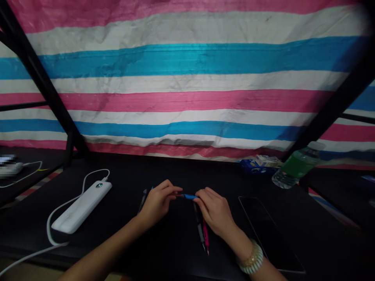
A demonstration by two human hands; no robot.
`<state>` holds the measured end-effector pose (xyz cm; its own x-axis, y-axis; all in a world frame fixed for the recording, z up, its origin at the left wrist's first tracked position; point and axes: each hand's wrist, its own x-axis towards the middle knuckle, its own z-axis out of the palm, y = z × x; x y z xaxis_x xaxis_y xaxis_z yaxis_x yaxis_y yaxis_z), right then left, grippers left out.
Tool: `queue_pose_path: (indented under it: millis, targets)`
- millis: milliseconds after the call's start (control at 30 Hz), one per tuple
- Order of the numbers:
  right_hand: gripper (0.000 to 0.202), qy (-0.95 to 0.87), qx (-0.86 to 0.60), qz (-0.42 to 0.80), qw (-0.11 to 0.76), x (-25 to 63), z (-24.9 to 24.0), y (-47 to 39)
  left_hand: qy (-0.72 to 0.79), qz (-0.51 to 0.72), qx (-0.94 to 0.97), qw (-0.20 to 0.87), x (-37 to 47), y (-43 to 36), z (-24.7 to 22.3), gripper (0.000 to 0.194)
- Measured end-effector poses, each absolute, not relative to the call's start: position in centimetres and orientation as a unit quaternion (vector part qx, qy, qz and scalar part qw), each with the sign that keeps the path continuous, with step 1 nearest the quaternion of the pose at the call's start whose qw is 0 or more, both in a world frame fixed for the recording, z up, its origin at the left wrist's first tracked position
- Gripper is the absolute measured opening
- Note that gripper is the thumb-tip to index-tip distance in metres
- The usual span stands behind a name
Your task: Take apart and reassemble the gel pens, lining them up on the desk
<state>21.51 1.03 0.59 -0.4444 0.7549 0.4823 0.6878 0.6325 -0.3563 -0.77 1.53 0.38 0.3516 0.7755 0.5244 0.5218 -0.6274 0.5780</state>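
Observation:
A slim pen (190, 197) with a blue part lies level between my two hands, just above the black table. My left hand (156, 201) pinches its thin, dark reddish left end between thumb and fingers. At the blue right end, my right hand (215, 208) is closed with thumb and fingertips on it. Below and partly behind the right hand lie a black-and-grey pen (200, 230) and a pink pen (206, 236), side by side with tips toward me. Another dark pen (142, 201) shows beside the left hand, partly hidden by it.
A white power bank (83, 207) with a white cable (54, 218) lies left. A dark phone (269, 234) is at the right. Behind it stand a tilted-looking green-labelled bottle (299, 166) and a blue packet (253, 166). A striped sheet (187, 86) hangs behind the table (123, 242).

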Motion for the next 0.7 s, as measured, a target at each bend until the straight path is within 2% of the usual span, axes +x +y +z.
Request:
queue_pose_path:
  millis: [100, 200, 433, 700]
  targets:
    - [0.031, -0.856, -0.429, 0.029, 0.287, 21.4, 0.4, 0.9, 0.407, 0.378, 0.826, 0.102, -0.6, 1.4, 0.0, 0.035]
    - [0.036, -0.838, -0.451, 0.069, 0.3, 21.1, 0.2, 0.7, 0.401, 0.385, 0.83, 0.045, -0.5, 1.3, -0.2, 0.037]
    - [0.046, -0.741, -0.457, 0.346, 0.35, 20.6, -0.2, 0.8, 0.359, 0.404, 0.839, -0.068, -0.7, 1.2, -0.5, 0.039]
    - [0.055, -0.602, -0.419, 0.585, 0.347, 20.4, -0.5, 1.1, 0.347, 0.416, 0.833, -0.113, -0.9, 1.1, -0.7, 0.037]
